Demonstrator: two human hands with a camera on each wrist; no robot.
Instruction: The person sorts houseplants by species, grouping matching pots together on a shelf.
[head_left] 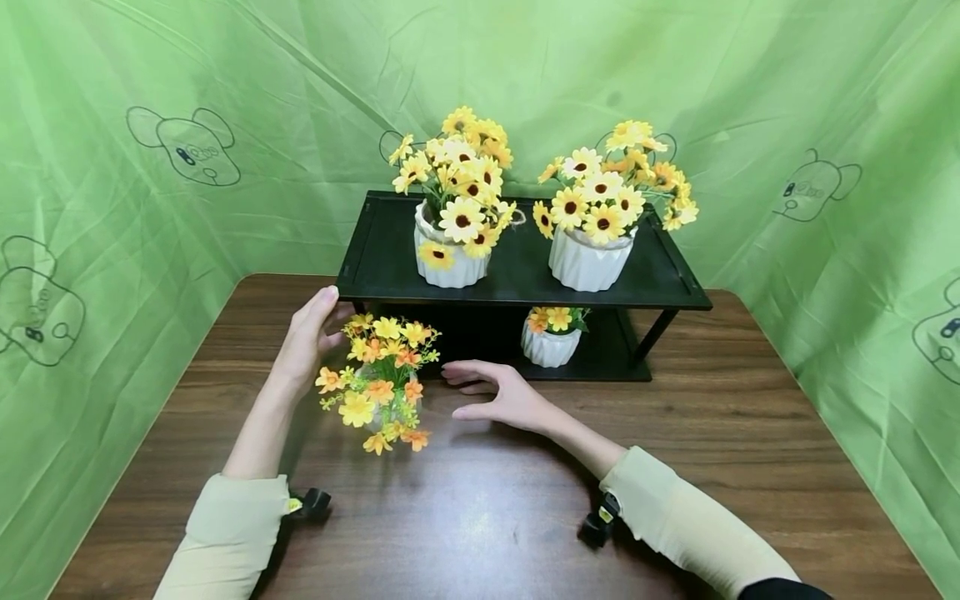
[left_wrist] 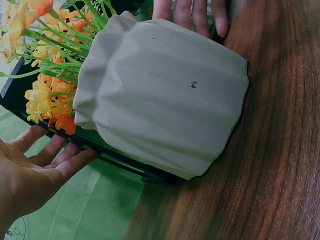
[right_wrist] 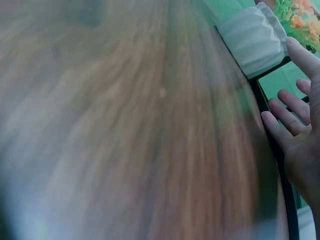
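Observation:
A fluted white pot (left_wrist: 165, 95) stands on the wooden table before the left part of a two-tier black shelf. Its orange and yellow flowers (head_left: 384, 379) hide most of it from the head view. To its left is my left hand (head_left: 303, 333), fingers extended, by the upper tier's front left corner; in the left wrist view its fingertips are at the shelf's black edge. On the pot's other side my right hand (head_left: 502, 396) has its fingers apart and loosely bent, holding nothing. A gap shows between it and the flowers in the head view.
Two white pots with yellow daisies, a left one (head_left: 450, 258) and a right one (head_left: 590, 260), stand on the upper tier (head_left: 517, 283). A smaller-looking potted plant (head_left: 551, 346) sits on the lower tier. Green cloth (head_left: 315, 108) hangs around the table (head_left: 465, 500).

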